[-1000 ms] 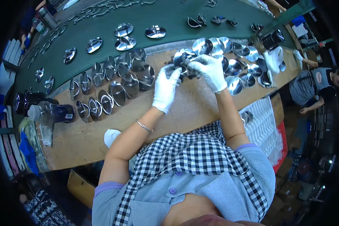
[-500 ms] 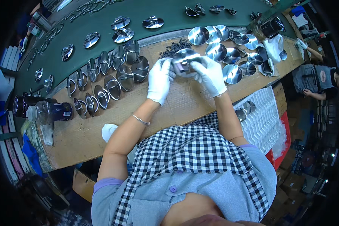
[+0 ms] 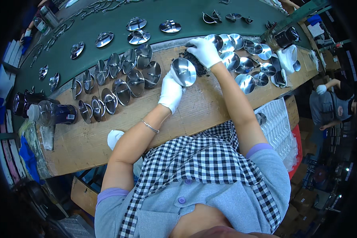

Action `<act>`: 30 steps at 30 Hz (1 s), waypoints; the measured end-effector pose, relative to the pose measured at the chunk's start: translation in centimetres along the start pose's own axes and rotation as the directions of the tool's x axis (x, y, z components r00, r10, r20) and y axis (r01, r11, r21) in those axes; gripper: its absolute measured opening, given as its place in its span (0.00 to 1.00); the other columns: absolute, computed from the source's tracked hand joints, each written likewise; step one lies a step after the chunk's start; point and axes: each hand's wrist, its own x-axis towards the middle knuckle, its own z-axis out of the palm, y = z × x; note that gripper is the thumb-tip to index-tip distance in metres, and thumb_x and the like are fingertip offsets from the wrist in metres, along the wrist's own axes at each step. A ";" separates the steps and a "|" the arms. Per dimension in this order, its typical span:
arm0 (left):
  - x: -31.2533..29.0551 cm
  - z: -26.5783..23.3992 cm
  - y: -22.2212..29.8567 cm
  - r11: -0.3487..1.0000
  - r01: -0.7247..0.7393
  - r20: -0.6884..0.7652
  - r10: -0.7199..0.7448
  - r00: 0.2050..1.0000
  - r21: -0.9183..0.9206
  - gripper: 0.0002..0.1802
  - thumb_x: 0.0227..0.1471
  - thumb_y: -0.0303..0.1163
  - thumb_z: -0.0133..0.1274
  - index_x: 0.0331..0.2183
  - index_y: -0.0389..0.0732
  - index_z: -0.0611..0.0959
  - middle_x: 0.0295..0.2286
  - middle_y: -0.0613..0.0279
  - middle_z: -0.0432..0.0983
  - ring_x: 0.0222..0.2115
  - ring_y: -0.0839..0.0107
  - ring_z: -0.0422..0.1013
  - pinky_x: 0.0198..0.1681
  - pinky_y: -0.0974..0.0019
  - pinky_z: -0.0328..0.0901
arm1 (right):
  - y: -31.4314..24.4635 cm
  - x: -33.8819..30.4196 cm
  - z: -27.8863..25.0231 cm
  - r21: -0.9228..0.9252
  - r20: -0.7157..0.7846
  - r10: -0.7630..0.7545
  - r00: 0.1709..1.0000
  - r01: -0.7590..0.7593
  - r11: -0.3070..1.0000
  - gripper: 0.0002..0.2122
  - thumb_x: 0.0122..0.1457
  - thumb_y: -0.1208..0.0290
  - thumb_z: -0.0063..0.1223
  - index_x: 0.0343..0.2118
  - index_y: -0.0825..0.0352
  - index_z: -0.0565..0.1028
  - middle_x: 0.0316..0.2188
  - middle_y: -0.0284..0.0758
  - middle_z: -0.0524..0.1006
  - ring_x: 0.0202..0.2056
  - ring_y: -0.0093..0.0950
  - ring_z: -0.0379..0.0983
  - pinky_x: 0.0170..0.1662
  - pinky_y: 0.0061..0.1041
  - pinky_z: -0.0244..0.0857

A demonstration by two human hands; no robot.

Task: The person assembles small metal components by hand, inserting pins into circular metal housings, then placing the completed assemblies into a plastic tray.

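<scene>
Against the polished round metal lid (image 3: 183, 71), my gloved left hand (image 3: 171, 93) is closed at the lid's near left edge. The lid's shiny face is tilted up and mirrors the surroundings. Farther away and to the right, my gloved right hand (image 3: 204, 51) is over the far part of a pile of small black pieces (image 3: 195, 63). Its fingers are bent and drawn together at the pile; whether a piece is between them is hidden. Rows of similar lids with metal strips across them (image 3: 135, 82) stand on edge to the left of my hands.
More shiny lids (image 3: 245, 84) lie at the right of the cardboard-covered bench (image 3: 146, 131). Across the far side runs a green surface (image 3: 119, 25) bearing metal parts. Jars (image 3: 47, 117) stand at the left, white ridged packing (image 3: 274, 115) at the right. Another person (image 3: 333, 103) is at far right.
My right hand has let go of the lid and moved away to the pile of black pieces. My left hand keeps the lid, now turned with its smooth face up.
</scene>
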 end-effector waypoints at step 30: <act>1.0 -0.2 -1.3 0.977 -0.204 0.001 0.204 0.979 0.066 0.13 0.60 0.24 0.35 0.42 0.33 0.73 0.33 0.51 0.77 0.32 0.64 0.77 0.35 0.66 0.72 | -6.7 -8.4 -3.3 0.592 0.105 0.164 0.981 -0.194 0.782 0.09 0.51 0.77 0.56 0.37 0.68 0.79 0.33 0.35 0.80 0.34 0.22 0.76 0.39 0.20 0.69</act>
